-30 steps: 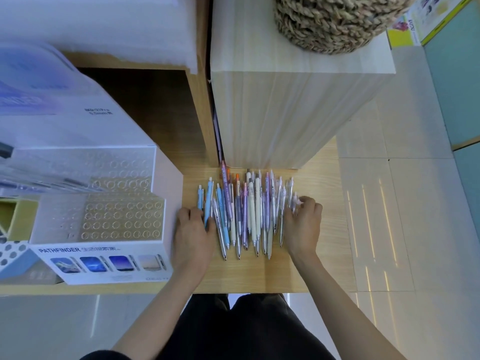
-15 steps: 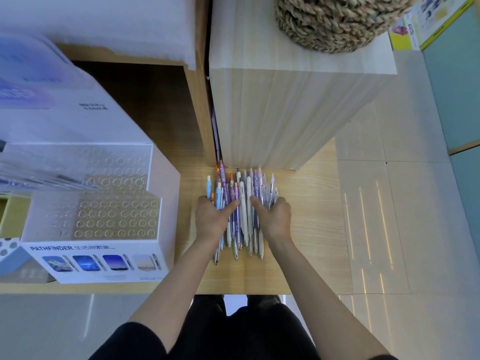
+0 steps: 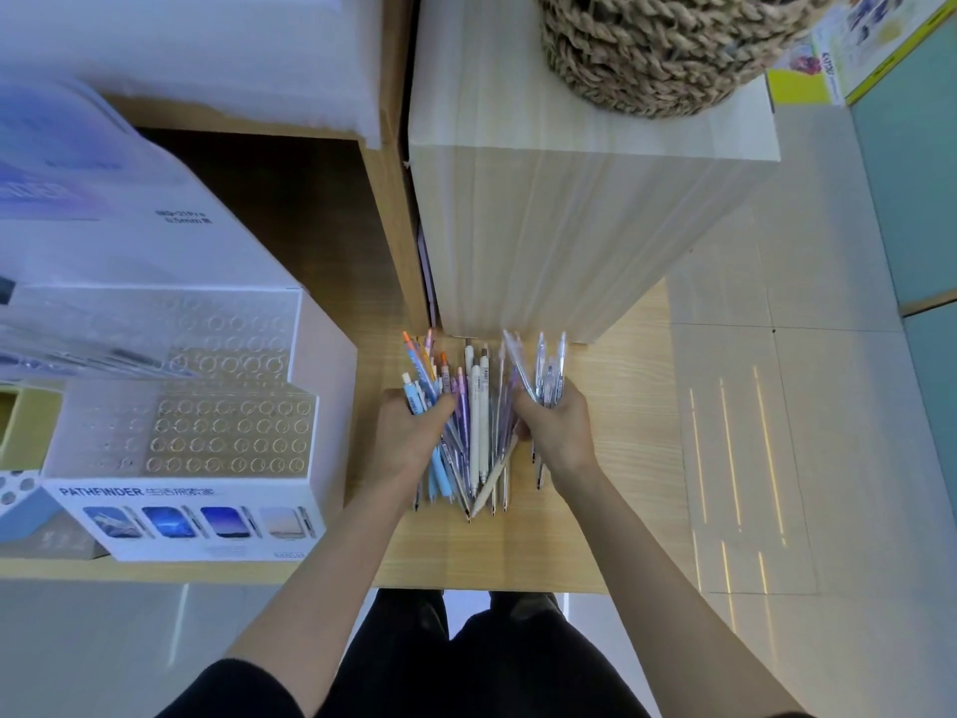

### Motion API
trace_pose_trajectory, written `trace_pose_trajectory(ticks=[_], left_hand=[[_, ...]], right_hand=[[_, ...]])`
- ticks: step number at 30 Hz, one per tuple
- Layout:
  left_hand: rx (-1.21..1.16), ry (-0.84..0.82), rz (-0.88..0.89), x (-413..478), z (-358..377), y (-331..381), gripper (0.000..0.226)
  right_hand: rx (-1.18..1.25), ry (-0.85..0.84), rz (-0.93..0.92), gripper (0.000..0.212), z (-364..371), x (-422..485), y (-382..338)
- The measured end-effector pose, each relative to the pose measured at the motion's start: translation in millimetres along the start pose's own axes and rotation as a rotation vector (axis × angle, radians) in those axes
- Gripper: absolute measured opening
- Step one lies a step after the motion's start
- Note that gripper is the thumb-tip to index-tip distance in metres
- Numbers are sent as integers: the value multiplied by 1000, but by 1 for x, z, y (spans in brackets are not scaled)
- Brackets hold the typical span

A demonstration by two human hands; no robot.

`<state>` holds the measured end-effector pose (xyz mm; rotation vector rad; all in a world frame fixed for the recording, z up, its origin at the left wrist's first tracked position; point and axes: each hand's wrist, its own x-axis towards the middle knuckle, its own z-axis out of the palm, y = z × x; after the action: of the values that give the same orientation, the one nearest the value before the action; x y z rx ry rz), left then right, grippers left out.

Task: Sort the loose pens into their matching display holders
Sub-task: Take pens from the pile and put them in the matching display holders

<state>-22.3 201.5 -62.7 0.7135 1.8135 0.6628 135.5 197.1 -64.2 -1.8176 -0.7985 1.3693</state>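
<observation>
On the wooden shelf (image 3: 632, 458), left of the pile, the white display holder (image 3: 228, 432) stands with its front rows of round holes unfilled, so sorting looks barely begun. Both hands are curled around pens (image 3: 475, 406): the left hand (image 3: 409, 440) grips a blue and orange fistful, the right hand (image 3: 558, 432) a clear one, with more lying between them. Each bunch fans out loosely, so lifting could let some slide free. One cream pen (image 3: 489, 487) lies askew near the front edge and may roll off.
</observation>
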Motion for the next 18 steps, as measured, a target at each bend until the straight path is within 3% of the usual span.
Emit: trace_pose_trajectory(ticks=[3,7,10,13,18], left_hand=[[-25,-2,-10,-1,0,4,20],[-88,-38,13,-8,-2,12,13],[-155,-61,45,-15,-3,18,9],[-208,-90,100,-24,-6,23,11],[-331,-72,96,-47,-9,28,8]], right_hand=[[28,-95,3,6,-5,-5,-8],[109,-221,1,27,-9,-14,-15],[67,-300,-32,24,-9,-20,-20],[75,-373,-43,37,-10,-24,-26],[195,-501,-11,33,-11,-34,-35]])
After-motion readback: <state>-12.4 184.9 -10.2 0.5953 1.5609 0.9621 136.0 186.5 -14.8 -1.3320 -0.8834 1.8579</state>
